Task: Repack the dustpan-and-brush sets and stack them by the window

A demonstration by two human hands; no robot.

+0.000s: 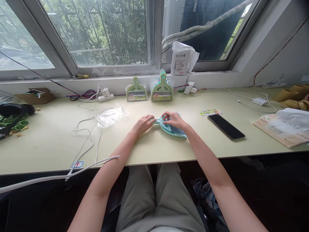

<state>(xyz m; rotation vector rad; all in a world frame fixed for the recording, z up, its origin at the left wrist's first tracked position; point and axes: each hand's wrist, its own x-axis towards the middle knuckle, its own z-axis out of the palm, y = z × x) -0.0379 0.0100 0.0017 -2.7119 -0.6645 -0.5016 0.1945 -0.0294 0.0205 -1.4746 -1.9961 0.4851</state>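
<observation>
A light blue dustpan [166,130] lies on the table in front of me, its handle towards the left. A small brush with pale bristles [178,130] is nested in it. My left hand [145,123] has its fingers closed at the end of the handle. Above the upper part of the set, my right hand [174,120] pinches with thumb and fingers at the brush; its fingertips partly hide what they grip. To the left lies a crumpled clear plastic wrapper [111,116]. A colourful label card [210,112] lies to the right.
Packaged green dustpan sets [136,91] and a stack of more sets [162,89] stand by the window wall. A phone [226,126] and a tissue pack [285,127] lie right. White cables [88,151] cross the left side, with a power strip [106,96] behind.
</observation>
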